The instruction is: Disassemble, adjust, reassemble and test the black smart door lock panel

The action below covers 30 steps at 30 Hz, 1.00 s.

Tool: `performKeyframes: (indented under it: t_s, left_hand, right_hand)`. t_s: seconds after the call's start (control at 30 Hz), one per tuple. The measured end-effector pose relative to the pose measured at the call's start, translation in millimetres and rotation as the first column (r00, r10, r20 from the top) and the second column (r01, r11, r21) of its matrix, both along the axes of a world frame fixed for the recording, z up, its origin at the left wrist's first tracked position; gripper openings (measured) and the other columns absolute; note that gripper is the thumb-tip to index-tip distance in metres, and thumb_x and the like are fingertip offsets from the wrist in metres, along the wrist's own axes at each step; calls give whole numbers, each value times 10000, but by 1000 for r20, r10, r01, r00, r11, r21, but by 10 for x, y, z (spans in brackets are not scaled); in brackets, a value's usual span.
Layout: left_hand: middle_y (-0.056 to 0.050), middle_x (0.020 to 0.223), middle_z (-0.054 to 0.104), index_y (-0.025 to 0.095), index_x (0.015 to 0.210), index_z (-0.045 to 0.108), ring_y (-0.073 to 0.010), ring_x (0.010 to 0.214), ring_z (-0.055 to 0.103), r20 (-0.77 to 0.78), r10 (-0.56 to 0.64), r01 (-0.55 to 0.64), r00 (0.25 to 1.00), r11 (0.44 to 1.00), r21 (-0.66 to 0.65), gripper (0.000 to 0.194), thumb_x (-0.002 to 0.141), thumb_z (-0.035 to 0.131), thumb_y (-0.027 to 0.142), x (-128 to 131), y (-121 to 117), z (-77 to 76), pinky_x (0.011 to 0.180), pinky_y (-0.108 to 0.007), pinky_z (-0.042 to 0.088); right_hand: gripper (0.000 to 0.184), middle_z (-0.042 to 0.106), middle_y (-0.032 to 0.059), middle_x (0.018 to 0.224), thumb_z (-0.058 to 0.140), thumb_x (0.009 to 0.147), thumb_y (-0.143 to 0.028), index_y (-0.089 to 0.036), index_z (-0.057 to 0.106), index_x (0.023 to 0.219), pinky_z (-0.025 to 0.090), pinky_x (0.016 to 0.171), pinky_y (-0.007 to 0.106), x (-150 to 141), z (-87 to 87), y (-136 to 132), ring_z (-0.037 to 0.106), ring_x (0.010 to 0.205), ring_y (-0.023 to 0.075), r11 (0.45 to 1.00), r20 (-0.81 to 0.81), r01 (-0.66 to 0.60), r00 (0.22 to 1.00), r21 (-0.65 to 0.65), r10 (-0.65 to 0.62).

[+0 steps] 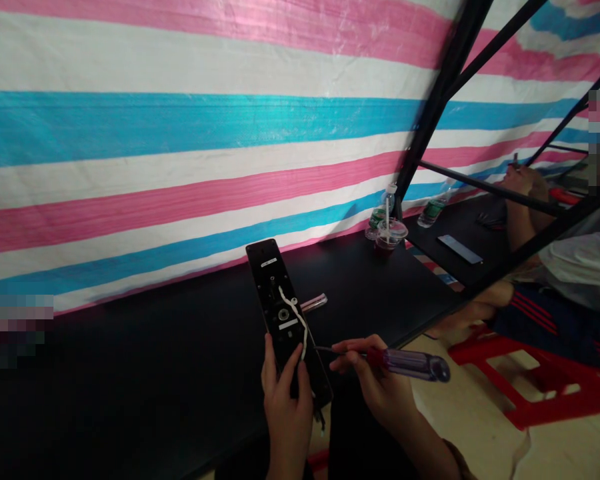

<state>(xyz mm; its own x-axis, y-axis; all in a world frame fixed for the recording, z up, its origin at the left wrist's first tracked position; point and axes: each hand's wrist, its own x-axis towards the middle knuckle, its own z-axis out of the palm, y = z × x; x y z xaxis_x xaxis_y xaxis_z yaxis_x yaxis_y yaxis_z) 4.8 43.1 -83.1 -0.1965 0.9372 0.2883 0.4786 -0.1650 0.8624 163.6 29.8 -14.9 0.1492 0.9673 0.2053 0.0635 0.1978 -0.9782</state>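
A long black panel [275, 287], which looks like the back of an electronic door lock, stretches from the dark table past its front edge. White labels, small holes and a white cable [304, 327] show on its upturned face. My left hand [287, 393] grips the lower half of the panel, with fingers on its face near the cable. In my right hand [380, 380] is a screwdriver [410, 363] with a clear purplish handle. Its shaft points left toward the panel's right edge; I cannot tell whether the tip touches it. Short dark wires hang from the panel's lower end.
Beyond the panel lies a small clear packet [314, 303] on the black table [180, 347]. A lidded plastic cup [391, 233] and a bottle [380, 213] stand by a black metal frame [430, 113]. At right, another person sits at a table near a red stool [525, 387].
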Motion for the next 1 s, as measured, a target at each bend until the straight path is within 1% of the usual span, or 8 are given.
performKeyframes:
  t_s: [0.17, 0.33, 0.43, 0.53, 0.63, 0.73, 0.87, 1.0]
  left_hand:
    - [-9, 1667, 185, 286, 1222, 701, -303, 1462, 346, 12, -13, 13, 1000, 1000, -8, 332, 953, 516, 350, 2, 11, -63, 1170, -469, 342]
    - [-4, 1668, 182, 298, 1210, 702, -308, 1432, 399, 4, -3, 3, 1000, 1000, -1, 318, 933, 564, 370, 16, 17, -86, 1152, -455, 376]
    - [-13, 1664, 197, 298, 1212, 700, -315, 1425, 408, -18, -1, 1, 1000, 1000, 14, 317, 930, 568, 361, 11, 10, -70, 1136, -474, 395]
    - [-32, 1638, 277, 297, 1194, 708, -316, 1423, 398, -76, 60, -54, 995, 996, 73, 302, 924, 581, 337, -22, 4, -1, 1123, -516, 396]
    - [-58, 1490, 521, 289, 1149, 723, -296, 1378, 437, -104, 88, -69, 991, 983, 172, 269, 905, 613, 311, -71, 2, 137, 1105, -534, 407]
    - [-55, 1172, 731, 271, 1075, 741, -260, 1242, 553, -57, 14, -1, 998, 974, 228, 211, 888, 645, 289, -113, 4, 286, 1021, -474, 496]
    - [-34, 981, 762, 260, 975, 760, -209, 1046, 652, -14, -64, 66, 998, 970, 233, 145, 894, 640, 258, -165, 22, 387, 887, -367, 568]
    - [-32, 919, 762, 252, 931, 765, -202, 967, 676, -70, -137, 150, 988, 955, 257, 128, 889, 644, 241, -258, 60, 422, 830, -343, 579]
  right_hand:
    - [171, 772, 62, 855, 576, 975, -364, -215, 659, 963, 606, 671, 286, 12, 60, 4, 753, 734, 180, 998, -43, 39, 998, 39, -37]
    - [161, 772, 58, 856, 594, 968, -358, -211, 655, 943, 606, 651, 260, 1, 50, 22, 756, 716, 169, 997, -51, 49, 998, 66, -46]
    - [166, 774, 63, 874, 594, 968, -361, -208, 647, 930, 609, 644, 265, -13, 59, 14, 759, 709, 172, 996, -86, 57, 995, 74, -51]
    - [174, 778, 66, 893, 598, 967, -364, -205, 626, 902, 603, 615, 266, -13, 125, 5, 757, 679, 173, 993, -180, 86, 981, 77, -71]
    - [210, 780, 75, 885, 605, 962, -383, -202, 578, 859, 590, 581, 267, 3, 213, 17, 751, 645, 177, 994, -330, 105, 940, 36, -87]
    - [240, 780, 78, 847, 653, 930, -400, -201, 549, 843, 568, 554, 253, 17, 261, 47, 739, 622, 173, 995, -454, 96, 886, -14, -92]
    - [241, 782, 75, 837, 694, 901, -393, -202, 554, 860, 551, 560, 225, 26, 242, 81, 731, 616, 152, 995, -533, 90, 841, -42, -98]
    - [204, 783, 78, 853, 645, 942, -365, -202, 560, 854, 550, 561, 229, 72, 221, 68, 733, 620, 152, 999, -519, 43, 853, -18, -46]
